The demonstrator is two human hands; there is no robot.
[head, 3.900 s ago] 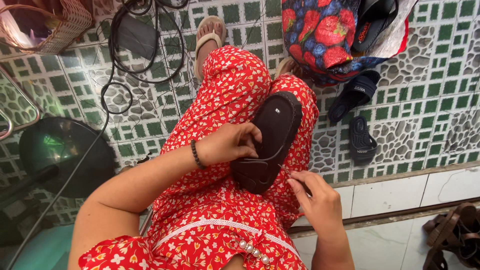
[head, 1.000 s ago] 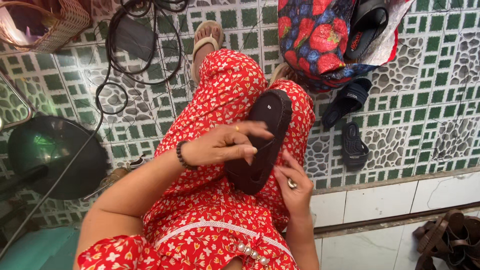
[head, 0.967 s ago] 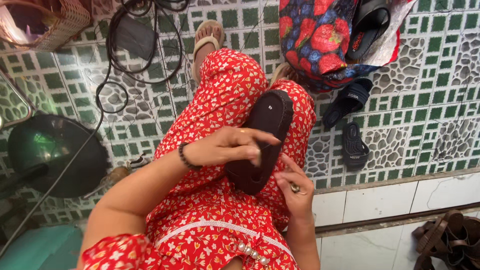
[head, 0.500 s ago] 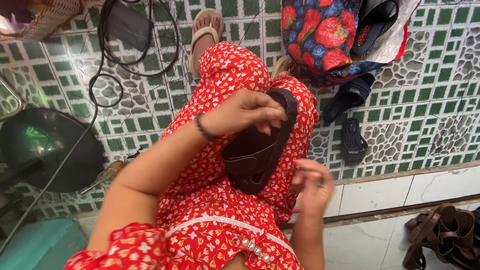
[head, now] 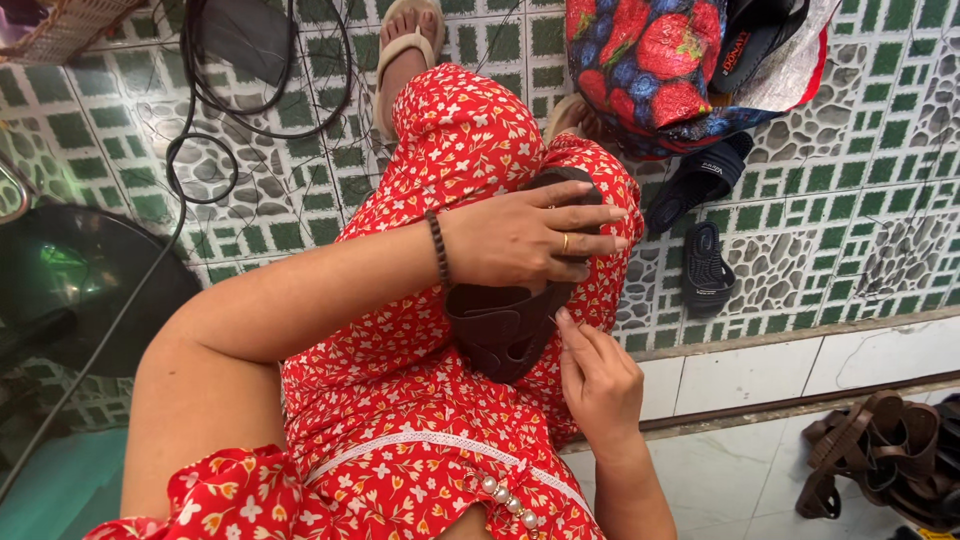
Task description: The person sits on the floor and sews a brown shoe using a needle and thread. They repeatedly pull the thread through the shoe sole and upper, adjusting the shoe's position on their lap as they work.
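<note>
the left hand (head: 525, 240) lies across the upper part of a dark brown sandal (head: 505, 325) that rests on the person's lap, on the red flowered dress (head: 400, 440). its fingers (head: 580, 215) are stretched out nearly flat and close together, pressing down over the sandal's toe end rather than curling round it; a ring shows on one finger and a dark beaded bracelet (head: 436, 250) sits on the wrist. the sandal runs from about 1 o'clock down to 7 o'clock on the thigh, straps facing up, its heel end showing below the hand.

the right hand (head: 600, 380) is at the sandal's 4 o'clock side, fingers (head: 575, 335) loosely bent with the tips pinched together just at the sandal's edge; whether they grip anything small there i cannot tell.

at 12 o'clock from the lap, a foot in a beige sandal (head: 405, 45) rests on the green and white tiled floor (head: 860, 190). at 1 to 2 o'clock lies a bag with a strawberry print (head: 650, 70), and just below it two black slippers (head: 705, 265) on the tiles. black cables (head: 215, 110) loop across the floor at 10 to 11 o'clock, with a woven basket (head: 60, 30) in the far corner. at 4 o'clock, on the lower pale floor, sits a heap of brown strapped sandals (head: 880, 465).
</note>
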